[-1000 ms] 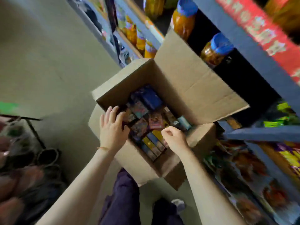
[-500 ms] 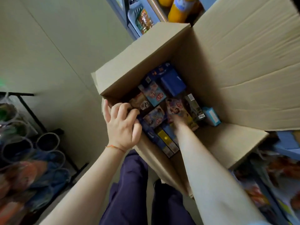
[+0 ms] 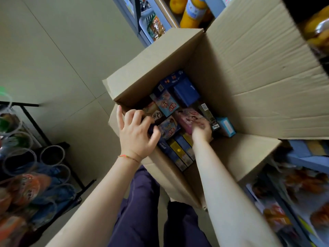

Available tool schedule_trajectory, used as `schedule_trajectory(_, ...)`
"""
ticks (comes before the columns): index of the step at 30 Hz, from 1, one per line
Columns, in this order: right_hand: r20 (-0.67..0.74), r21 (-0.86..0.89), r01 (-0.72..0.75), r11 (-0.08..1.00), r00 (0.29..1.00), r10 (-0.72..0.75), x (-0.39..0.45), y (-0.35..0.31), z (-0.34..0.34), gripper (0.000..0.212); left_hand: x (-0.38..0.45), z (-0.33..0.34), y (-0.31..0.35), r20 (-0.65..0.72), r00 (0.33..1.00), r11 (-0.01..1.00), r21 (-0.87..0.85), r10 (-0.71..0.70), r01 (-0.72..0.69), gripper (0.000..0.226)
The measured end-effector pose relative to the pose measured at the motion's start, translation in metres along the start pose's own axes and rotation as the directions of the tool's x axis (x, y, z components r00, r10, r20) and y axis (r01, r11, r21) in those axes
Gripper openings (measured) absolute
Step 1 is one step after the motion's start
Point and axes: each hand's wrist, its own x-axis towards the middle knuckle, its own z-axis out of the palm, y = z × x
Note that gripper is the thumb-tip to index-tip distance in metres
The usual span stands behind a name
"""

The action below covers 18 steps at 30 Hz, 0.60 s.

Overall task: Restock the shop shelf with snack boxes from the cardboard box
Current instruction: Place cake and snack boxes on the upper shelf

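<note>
Legs: dark purple trousers (image 3: 142, 216) at the bottom, just this side of the cardboard box (image 3: 249, 72).
Left hand (image 3: 135, 132): at the cardboard box's near-left rim, fingers curled down over a dark snack box (image 3: 151, 130) inside; the grip looks closed on it, though the fingers hide most of the pack. A thin orange cord circles the wrist.
Right hand (image 3: 202, 130): deeper inside the cardboard box, fingers curled on the near end of a pink snack box (image 3: 188, 118); the hand is blurred, so the exact hold is unclear.
Cardboard box: open, flaps spread, the largest flap standing up on its far-right side.
Contents: snack boxes packed in the bottom of the cardboard box, with yellow and blue packs (image 3: 179, 152) on edge by the near wall, light blue cartoon boxes (image 3: 167, 104) in the middle, a plain blue box (image 3: 186, 91) farther back, a small teal box (image 3: 227, 126) at the right.
Shop shelf (image 3: 302, 157): blue, just right of the cardboard box, holding blurred bagged snacks.
Wire rack (image 3: 32, 157): well left of the cardboard box, with clear tubs.
Far shelves: beyond the cardboard box, an orange juice bottle (image 3: 193, 13) standing upright.
</note>
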Motion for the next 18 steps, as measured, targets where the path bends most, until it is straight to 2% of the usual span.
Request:
schedule_trajectory(3,0.159,-0.055,0.102,0.993,0.983,-0.092,-0.024,-0.013,-0.035,0.048,0.000,-0.010,0.021,0.079,0.993,0.996,-0.004,-0.086,0.086,0.033)
schedule_trajectory(5,0.259,0.015,0.161,0.987,0.953,-0.159,-0.045,-0.025,-0.065,0.076,0.001,-0.021,0.046,0.119,0.983,0.974,-0.166,-0.138,0.157,0.039)
schedule_trajectory(6,0.298,0.056,0.176,0.983,0.936,-0.185,-0.054,-0.032,-0.082,0.086,0.003,-0.029,0.060,0.143,0.973,0.930,-0.295,-0.183,0.218,0.044)
schedule_trajectory(8,0.367,0.125,0.218,0.968,0.896,-0.249,-0.076,-0.044,-0.121,0.089,0.008,-0.053,0.095,0.246,0.922,0.736,-0.555,-0.300,0.388,0.064)
schedule_trajectory(10,0.426,0.197,0.296,0.935,0.833,-0.353,-0.102,-0.059,-0.165,0.077,0.011,-0.085,0.135,0.351,0.880,0.526,-0.706,-0.319,0.473,0.077)
schedule_trajectory(12,0.456,0.290,0.353,0.889,0.766,-0.453,-0.128,-0.072,-0.213,0.068,0.007,-0.119,0.180,0.356,0.904,0.374,-0.826,-0.236,0.422,0.065)
schedule_trajectory(15,0.405,0.390,0.467,0.793,0.687,-0.604,-0.171,-0.091,-0.292,0.065,-0.015,-0.168,0.255,0.244,0.965,0.227,-0.939,-0.096,0.260,0.040)
schedule_trajectory(18,0.284,0.471,0.579,0.665,0.614,-0.736,-0.213,-0.101,-0.381,0.052,-0.050,-0.214,0.334,0.130,0.991,0.109,-0.986,-0.008,0.130,0.038)
